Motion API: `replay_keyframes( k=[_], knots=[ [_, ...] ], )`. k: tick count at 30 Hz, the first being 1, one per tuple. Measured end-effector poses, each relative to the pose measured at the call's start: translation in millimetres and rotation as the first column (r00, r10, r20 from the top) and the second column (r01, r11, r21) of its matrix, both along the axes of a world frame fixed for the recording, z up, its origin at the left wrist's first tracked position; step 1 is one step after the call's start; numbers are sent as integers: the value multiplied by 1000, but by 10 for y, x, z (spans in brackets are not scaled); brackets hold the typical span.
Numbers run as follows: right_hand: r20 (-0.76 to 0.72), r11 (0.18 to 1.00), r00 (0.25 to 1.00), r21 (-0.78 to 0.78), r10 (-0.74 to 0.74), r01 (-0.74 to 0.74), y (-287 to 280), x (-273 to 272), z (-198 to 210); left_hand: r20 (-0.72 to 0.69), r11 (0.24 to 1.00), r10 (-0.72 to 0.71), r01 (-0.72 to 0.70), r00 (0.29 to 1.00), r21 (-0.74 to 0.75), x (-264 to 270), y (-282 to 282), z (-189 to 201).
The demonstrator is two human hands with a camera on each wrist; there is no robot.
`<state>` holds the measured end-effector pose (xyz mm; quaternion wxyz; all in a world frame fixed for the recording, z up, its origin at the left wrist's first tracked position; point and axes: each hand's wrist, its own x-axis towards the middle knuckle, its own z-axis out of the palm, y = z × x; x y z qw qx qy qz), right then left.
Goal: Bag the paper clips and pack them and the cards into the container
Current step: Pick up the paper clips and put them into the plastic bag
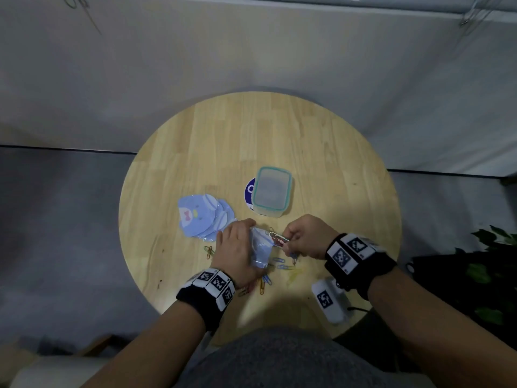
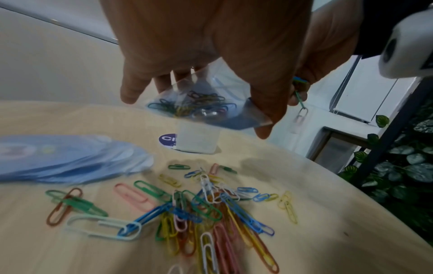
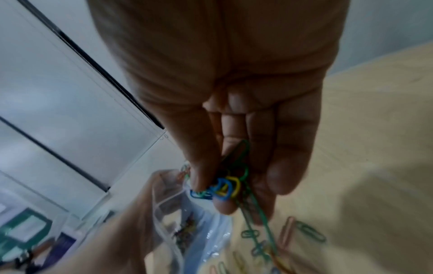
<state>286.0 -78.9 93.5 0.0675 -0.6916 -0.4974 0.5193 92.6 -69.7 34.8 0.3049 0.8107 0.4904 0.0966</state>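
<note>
Head view: a round wooden table (image 1: 279,130) fills the middle. Near its centre stands a clear plastic container (image 1: 272,191) with a teal rim, uncovered, sitting partly over a dark blue round sticker (image 1: 249,190) at its 9 o'clock. At the container's 8 o'clock lies a fanned stack of light blue penguin-shaped cards (image 1: 203,217). The left hand (image 1: 237,253), toward 6 o'clock from the container, has its fingers curled round a clear zip bag (image 1: 261,249). The right hand (image 1: 306,236), at 3 o'clock of the bag, pinches a bunch of coloured paper clips (image 1: 278,238) right at the bag's mouth. More loose paper clips (image 1: 281,264) lie on the wood below and between the hands. A white device with a black-and-white marker (image 1: 330,301) rests by the right wrist, at 5 o'clock of the table.

Left wrist view: the left hand (image 2: 211,61) grips the zip bag (image 2: 206,103) between thumb and fingers, lifted clear of the table; dark, green, yellow and blue clips show inside it. Below, at 6 o'clock, a heap of loose paper clips (image 2: 211,213) spreads on the wood. The cards (image 2: 70,161) lie at 9 o'clock, the container (image 2: 198,140) beyond the bag. The right hand (image 2: 328,46) at 2 o'clock holds clips dangling down.

Right wrist view: the right hand (image 3: 234,92), narrowly closed, pinches a tangled bunch of paper clips (image 3: 225,187), blue, yellow and green, between thumb and fingertips (image 3: 283,178). The bag's open mouth (image 3: 187,213) sits at 7 o'clock, just beside the bunch.
</note>
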Motion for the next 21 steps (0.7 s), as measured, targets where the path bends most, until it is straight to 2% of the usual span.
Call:
replay_keyframes(
  k=[3, 6, 9, 10, 12, 15, 17, 19, 21],
  knots=[
    [-13, 991, 998, -122, 58, -59, 64, -30, 86, 62, 1000, -5, 3, 998, 23, 49, -21, 55],
    [181, 972, 958, -121, 220, -201, 128, -107, 200, 62, 998, -17, 13, 998, 69, 89, -31, 90],
    [356, 925, 854, -127, 380, -358, 186, -247, 290, -17, 994, -75, 76, 997, 76, 103, -46, 79],
    [387, 918, 835, -101, 391, -383, 210, -297, 296, -40, 993, -92, 95, 995, 72, 113, -64, 64],
    [404, 933, 851, -18, 336, -360, 271, -374, 302, -18, 996, -81, 81, 997, 39, 151, -107, 65],
    [346, 977, 928, 110, 136, -184, 314, -441, 268, 168, 994, 91, -80, 982, -69, 223, -109, 105],
    [222, 985, 975, 174, -28, -11, 282, -470, 228, 244, 973, 198, -161, 949, -163, 253, -79, 134],
    [78, 988, 994, 142, -77, 66, 249, -483, 196, 258, 955, 256, -202, 932, -216, 251, -66, 123],
    [-90, 995, 992, 35, -90, 94, 234, -454, 197, 277, 946, 286, -224, 917, -234, 221, -72, 82]
  ],
)
